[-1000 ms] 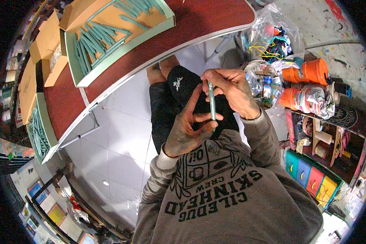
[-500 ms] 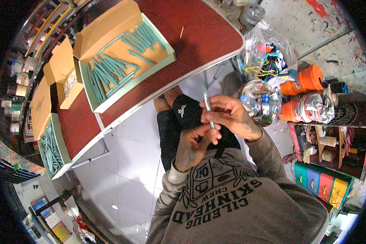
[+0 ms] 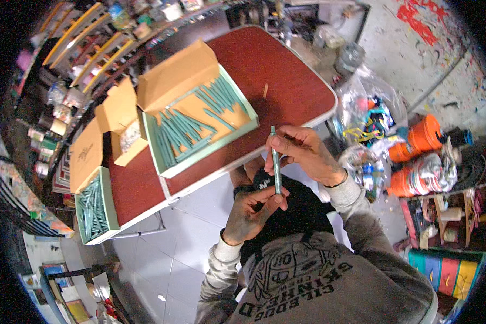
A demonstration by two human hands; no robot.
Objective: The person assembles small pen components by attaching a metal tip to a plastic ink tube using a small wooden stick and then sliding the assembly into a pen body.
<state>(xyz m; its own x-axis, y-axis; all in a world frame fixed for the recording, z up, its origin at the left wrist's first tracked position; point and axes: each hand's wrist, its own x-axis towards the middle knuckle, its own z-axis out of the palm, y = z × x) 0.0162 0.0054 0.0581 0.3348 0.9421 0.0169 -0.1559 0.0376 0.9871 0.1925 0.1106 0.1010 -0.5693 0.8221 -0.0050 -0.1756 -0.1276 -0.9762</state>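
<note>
A slim green pen (image 3: 277,171) stands nearly upright in front of me, gripped by both my hands. My left hand (image 3: 249,215) pinches its lower end between thumb and fingers. Higher up, my right hand (image 3: 309,156) closes round it, thumb near the top end. On the table, a large open pale green box (image 3: 242,133) holds several rows of similar green pens (image 3: 182,129). Another such box (image 3: 110,204), at the table's left end, is heaped with green pen pieces. Between them, a small cardboard box (image 3: 134,157) contains small whitish pieces too tiny to make out.
The dark red table (image 3: 302,81) has a pale rounded edge, with a small tan stick (image 3: 265,90) lying on it. At right are a plastic bag of scraps (image 3: 370,116), orange buckets (image 3: 424,139) and coloured drawers (image 3: 448,275). Shelves of jars (image 3: 56,124) line the left.
My view has shifted, showing more of the table. My hands have moved apart along the pen, the left at its lower end, the right nearer its top.
</note>
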